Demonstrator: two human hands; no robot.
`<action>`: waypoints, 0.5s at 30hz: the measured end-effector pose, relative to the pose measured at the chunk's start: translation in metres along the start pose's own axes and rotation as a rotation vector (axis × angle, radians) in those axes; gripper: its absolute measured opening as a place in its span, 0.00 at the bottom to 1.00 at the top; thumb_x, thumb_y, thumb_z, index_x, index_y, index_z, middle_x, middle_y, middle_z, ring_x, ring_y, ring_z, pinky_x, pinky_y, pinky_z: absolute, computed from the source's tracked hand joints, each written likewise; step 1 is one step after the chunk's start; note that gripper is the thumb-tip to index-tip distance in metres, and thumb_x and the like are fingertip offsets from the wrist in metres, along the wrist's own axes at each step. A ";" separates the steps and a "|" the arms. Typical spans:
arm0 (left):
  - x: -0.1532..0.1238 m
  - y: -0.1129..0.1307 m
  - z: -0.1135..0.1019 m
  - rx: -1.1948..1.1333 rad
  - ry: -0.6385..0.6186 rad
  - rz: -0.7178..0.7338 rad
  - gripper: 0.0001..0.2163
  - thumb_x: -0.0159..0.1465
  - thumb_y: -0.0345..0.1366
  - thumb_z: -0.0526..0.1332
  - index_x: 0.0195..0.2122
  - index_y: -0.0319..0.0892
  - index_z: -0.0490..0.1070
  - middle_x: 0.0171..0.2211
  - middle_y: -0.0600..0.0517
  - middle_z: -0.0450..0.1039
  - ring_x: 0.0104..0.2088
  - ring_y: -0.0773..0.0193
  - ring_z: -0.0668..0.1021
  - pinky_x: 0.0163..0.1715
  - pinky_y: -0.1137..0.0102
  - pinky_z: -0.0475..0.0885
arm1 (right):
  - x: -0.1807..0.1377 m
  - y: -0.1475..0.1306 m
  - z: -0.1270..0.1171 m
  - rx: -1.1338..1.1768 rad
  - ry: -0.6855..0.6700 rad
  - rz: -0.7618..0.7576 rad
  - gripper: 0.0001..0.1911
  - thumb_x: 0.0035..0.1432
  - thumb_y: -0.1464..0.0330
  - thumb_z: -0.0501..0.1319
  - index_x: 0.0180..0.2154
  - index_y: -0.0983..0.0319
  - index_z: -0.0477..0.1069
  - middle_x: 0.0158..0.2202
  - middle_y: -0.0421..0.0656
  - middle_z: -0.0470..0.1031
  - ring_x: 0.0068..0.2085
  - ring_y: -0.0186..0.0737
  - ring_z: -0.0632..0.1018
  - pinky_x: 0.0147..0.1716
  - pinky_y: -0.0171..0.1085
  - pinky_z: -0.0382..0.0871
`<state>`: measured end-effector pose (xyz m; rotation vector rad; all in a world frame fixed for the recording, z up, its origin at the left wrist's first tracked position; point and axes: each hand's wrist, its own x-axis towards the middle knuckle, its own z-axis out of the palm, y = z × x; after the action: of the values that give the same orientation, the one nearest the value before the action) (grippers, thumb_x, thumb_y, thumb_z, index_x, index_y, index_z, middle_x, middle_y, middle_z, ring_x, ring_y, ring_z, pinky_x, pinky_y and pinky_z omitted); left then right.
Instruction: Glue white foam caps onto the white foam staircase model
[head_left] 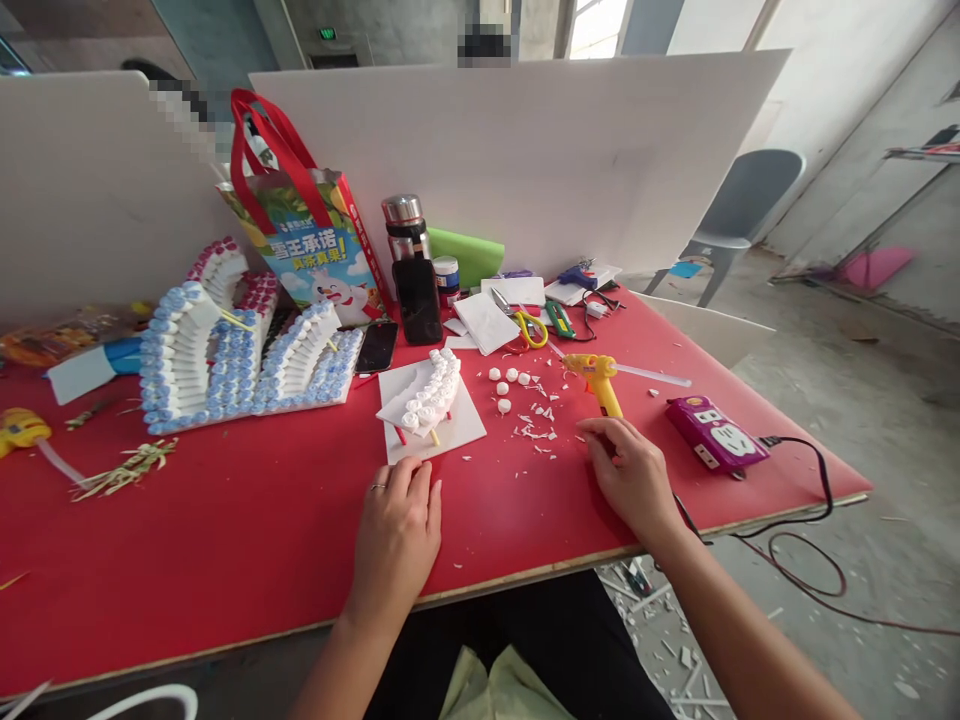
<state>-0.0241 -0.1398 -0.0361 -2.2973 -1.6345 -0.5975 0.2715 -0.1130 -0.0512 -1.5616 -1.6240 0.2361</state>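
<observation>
My left hand (401,515) lies on the red table with its fingers stretched out, their tips at the front edge of a square white board (463,432). On this board stands a small white model (429,395), a tilted sheet on red and yellow sticks with a curved row of white rolled pieces on top. My right hand (628,478) rests loosely bent just below the handle of a yellow hot glue gun (596,375); nothing shows in its fingers. Whether it touches the handle I cannot tell. Several loose white round pieces (504,389) and white scraps (536,432) lie between.
Blue-and-white tiered models (236,385) stand at left, before a gift bag (315,250). Behind are a steel flask (405,220), a phone (377,346), yellow scissors (532,330) and a green cutter (559,319). A purple power strip (712,432) with a cord sits right.
</observation>
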 end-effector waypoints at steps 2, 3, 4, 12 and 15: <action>0.001 0.000 -0.001 0.025 -0.006 -0.023 0.10 0.70 0.33 0.56 0.48 0.36 0.73 0.44 0.41 0.74 0.43 0.50 0.75 0.44 0.55 0.74 | 0.002 -0.001 0.000 0.048 0.009 -0.018 0.10 0.66 0.64 0.57 0.39 0.58 0.76 0.43 0.46 0.80 0.41 0.43 0.80 0.40 0.37 0.70; 0.000 0.000 -0.002 0.034 -0.004 -0.028 0.10 0.70 0.33 0.57 0.49 0.36 0.73 0.45 0.41 0.74 0.44 0.50 0.75 0.44 0.55 0.74 | 0.002 -0.002 -0.001 0.070 0.016 0.006 0.09 0.65 0.63 0.58 0.38 0.58 0.76 0.42 0.45 0.80 0.40 0.43 0.80 0.39 0.37 0.70; 0.000 0.000 -0.002 0.038 0.001 -0.026 0.10 0.69 0.33 0.57 0.49 0.36 0.73 0.44 0.41 0.74 0.44 0.50 0.75 0.44 0.55 0.74 | 0.002 -0.002 -0.001 0.095 0.019 0.048 0.10 0.65 0.62 0.59 0.37 0.58 0.76 0.39 0.44 0.80 0.38 0.42 0.80 0.37 0.37 0.71; 0.006 0.019 -0.003 -0.126 0.053 0.177 0.06 0.69 0.29 0.57 0.42 0.40 0.73 0.39 0.45 0.76 0.39 0.57 0.78 0.42 0.62 0.76 | -0.003 -0.009 -0.005 0.133 0.103 0.153 0.20 0.63 0.53 0.61 0.29 0.61 0.75 0.20 0.36 0.69 0.21 0.31 0.65 0.23 0.31 0.60; 0.029 0.037 -0.002 -0.194 0.023 0.237 0.09 0.71 0.29 0.53 0.41 0.41 0.73 0.38 0.46 0.76 0.37 0.59 0.79 0.38 0.65 0.76 | -0.004 -0.012 -0.007 0.162 0.154 0.128 0.24 0.63 0.53 0.61 0.22 0.62 0.70 0.18 0.36 0.64 0.21 0.30 0.62 0.22 0.32 0.57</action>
<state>0.0183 -0.1292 -0.0194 -2.5618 -1.3171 -0.7500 0.2667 -0.1215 -0.0408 -1.5220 -1.3549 0.3006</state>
